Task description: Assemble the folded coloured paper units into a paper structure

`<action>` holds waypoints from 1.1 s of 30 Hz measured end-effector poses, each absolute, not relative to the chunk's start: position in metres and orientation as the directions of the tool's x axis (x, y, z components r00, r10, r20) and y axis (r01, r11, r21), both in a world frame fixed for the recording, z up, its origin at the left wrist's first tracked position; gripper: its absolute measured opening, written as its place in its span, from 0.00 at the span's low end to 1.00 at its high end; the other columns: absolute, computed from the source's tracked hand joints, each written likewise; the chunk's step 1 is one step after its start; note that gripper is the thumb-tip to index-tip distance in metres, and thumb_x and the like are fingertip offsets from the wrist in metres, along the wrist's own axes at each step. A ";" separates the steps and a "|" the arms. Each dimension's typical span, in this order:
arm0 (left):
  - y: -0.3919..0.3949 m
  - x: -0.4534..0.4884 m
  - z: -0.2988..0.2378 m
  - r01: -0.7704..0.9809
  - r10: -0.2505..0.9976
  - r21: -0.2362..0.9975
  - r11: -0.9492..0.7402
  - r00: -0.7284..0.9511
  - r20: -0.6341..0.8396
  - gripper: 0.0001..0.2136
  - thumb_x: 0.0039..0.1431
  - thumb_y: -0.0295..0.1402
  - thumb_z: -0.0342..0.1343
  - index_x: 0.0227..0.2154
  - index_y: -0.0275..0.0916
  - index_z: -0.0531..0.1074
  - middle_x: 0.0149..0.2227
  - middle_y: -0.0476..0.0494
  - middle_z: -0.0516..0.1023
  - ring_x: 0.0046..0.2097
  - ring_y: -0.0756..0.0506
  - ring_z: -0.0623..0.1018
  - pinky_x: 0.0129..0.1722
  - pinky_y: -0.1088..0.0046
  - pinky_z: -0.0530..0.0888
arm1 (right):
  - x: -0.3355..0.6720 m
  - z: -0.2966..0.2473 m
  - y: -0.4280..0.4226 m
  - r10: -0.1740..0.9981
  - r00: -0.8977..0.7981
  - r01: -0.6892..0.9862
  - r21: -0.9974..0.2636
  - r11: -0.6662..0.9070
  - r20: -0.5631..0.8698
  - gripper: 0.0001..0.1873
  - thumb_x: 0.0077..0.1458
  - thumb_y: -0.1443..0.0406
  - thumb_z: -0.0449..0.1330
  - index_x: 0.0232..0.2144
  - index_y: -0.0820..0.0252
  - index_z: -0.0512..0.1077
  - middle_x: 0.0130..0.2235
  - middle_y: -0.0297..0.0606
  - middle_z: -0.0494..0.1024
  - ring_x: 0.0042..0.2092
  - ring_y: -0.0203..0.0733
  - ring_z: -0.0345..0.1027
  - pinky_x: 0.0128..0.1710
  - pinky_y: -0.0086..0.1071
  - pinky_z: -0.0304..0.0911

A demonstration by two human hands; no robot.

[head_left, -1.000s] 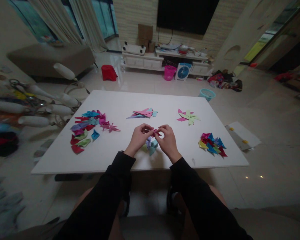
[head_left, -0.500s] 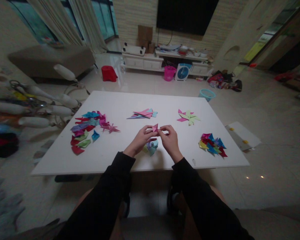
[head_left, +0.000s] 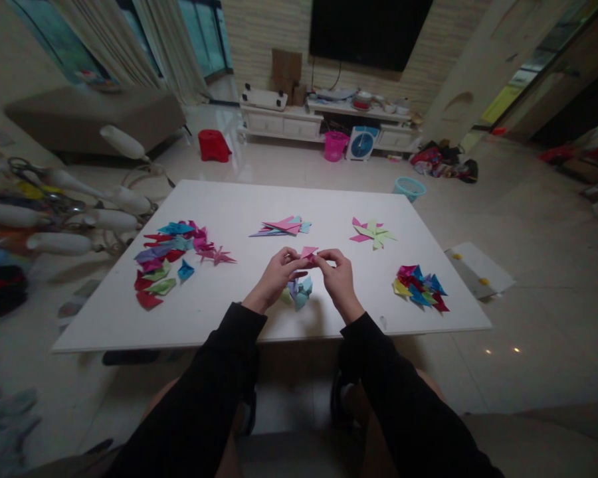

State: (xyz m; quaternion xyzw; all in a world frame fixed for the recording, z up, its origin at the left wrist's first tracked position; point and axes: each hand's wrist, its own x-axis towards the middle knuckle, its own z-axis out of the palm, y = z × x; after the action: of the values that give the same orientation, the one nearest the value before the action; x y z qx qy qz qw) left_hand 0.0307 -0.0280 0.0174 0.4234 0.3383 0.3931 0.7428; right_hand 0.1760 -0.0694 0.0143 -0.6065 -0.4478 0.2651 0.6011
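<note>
Between my two hands, above the middle of the white table (head_left: 239, 318), is a small pink folded paper piece (head_left: 309, 252). My left hand (head_left: 280, 272) pinches its left side, and my right hand (head_left: 337, 273) grips its right side with thumb and forefinger. Just below them on the tabletop lie light blue and purple folded papers (head_left: 301, 293), partly hidden by my fingers. Beyond my hands is a stack of long, pointed pink and blue folded papers (head_left: 285, 226).
At the left lies a pile of colourful folded papers (head_left: 169, 249), with a pink paper crane (head_left: 218, 256) beside it. Green and pink strips (head_left: 373, 232) lie crossed at the back right. Another mixed pile (head_left: 419, 287) sits near the right edge.
The pink piece has turned between my fingers, its upright point now showing as a wider, flatter triangle. The whole view has shifted slightly; the paper piles lie as before.
</note>
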 end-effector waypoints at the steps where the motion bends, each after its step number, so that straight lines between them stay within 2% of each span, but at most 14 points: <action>1: -0.028 0.030 0.017 -0.284 0.867 0.903 0.324 0.470 -0.163 0.19 0.47 0.37 0.71 0.31 0.38 0.64 0.36 0.47 0.78 0.45 0.42 0.82 0.46 0.64 0.74 | 0.176 0.014 -0.069 0.863 0.458 0.222 -0.968 0.120 0.212 0.07 0.50 0.60 0.64 0.26 0.58 0.75 0.34 0.38 0.77 0.39 0.44 0.71 0.39 0.36 0.67; 7: -0.029 0.030 0.019 -0.252 0.862 0.921 0.297 0.486 -0.145 0.16 0.48 0.39 0.70 0.31 0.37 0.69 0.37 0.47 0.78 0.46 0.43 0.81 0.46 0.65 0.74 | 0.175 0.015 -0.069 0.867 0.452 0.217 -0.969 0.120 0.209 0.08 0.50 0.60 0.64 0.26 0.58 0.76 0.33 0.38 0.76 0.39 0.44 0.71 0.39 0.36 0.67; 11: -0.030 0.030 0.020 -0.260 0.859 0.919 0.296 0.492 -0.138 0.16 0.49 0.39 0.69 0.31 0.37 0.69 0.37 0.45 0.80 0.46 0.42 0.82 0.45 0.66 0.73 | 0.178 0.014 -0.068 0.855 0.470 0.217 -0.968 0.128 0.219 0.09 0.52 0.59 0.61 0.26 0.58 0.76 0.33 0.36 0.76 0.39 0.43 0.70 0.41 0.36 0.66; 16: -0.029 0.030 0.019 -0.263 0.866 0.921 0.287 0.483 -0.132 0.16 0.50 0.39 0.69 0.33 0.38 0.69 0.37 0.43 0.81 0.46 0.41 0.82 0.45 0.66 0.73 | 0.180 0.011 -0.066 0.853 0.499 0.156 -0.984 0.085 0.152 0.11 0.53 0.56 0.60 0.29 0.58 0.76 0.36 0.38 0.78 0.41 0.44 0.69 0.40 0.36 0.65; 22: -0.029 0.030 0.020 -0.272 0.868 0.919 0.284 0.481 -0.126 0.17 0.48 0.39 0.70 0.32 0.37 0.69 0.36 0.44 0.80 0.44 0.42 0.83 0.45 0.66 0.73 | 0.178 0.010 -0.066 0.873 0.459 0.161 -0.982 0.099 0.163 0.11 0.53 0.57 0.59 0.27 0.58 0.75 0.35 0.38 0.77 0.40 0.44 0.70 0.40 0.35 0.65; 28: -0.028 0.031 0.017 -0.242 0.890 0.938 0.246 0.440 -0.120 0.19 0.45 0.39 0.72 0.31 0.37 0.68 0.35 0.47 0.77 0.43 0.44 0.82 0.43 0.68 0.74 | 0.176 0.017 -0.070 0.863 0.446 0.203 -0.966 0.162 0.238 0.09 0.52 0.59 0.62 0.25 0.58 0.75 0.33 0.37 0.75 0.39 0.42 0.70 0.40 0.35 0.66; 33: -0.029 0.031 0.017 -0.255 0.898 0.938 0.235 0.425 -0.109 0.20 0.42 0.36 0.73 0.32 0.37 0.68 0.35 0.48 0.76 0.42 0.46 0.81 0.43 0.69 0.74 | 0.174 0.021 -0.072 0.867 0.447 0.192 -0.970 0.147 0.220 0.08 0.49 0.59 0.65 0.26 0.58 0.76 0.35 0.37 0.76 0.40 0.43 0.71 0.36 0.34 0.68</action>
State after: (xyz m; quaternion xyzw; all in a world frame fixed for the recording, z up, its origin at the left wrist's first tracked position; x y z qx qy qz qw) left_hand 0.0313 -0.0291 0.0174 0.4639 0.3465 0.4090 0.7053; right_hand 0.1740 -0.0716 0.0210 -0.5916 -0.4474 0.2762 0.6112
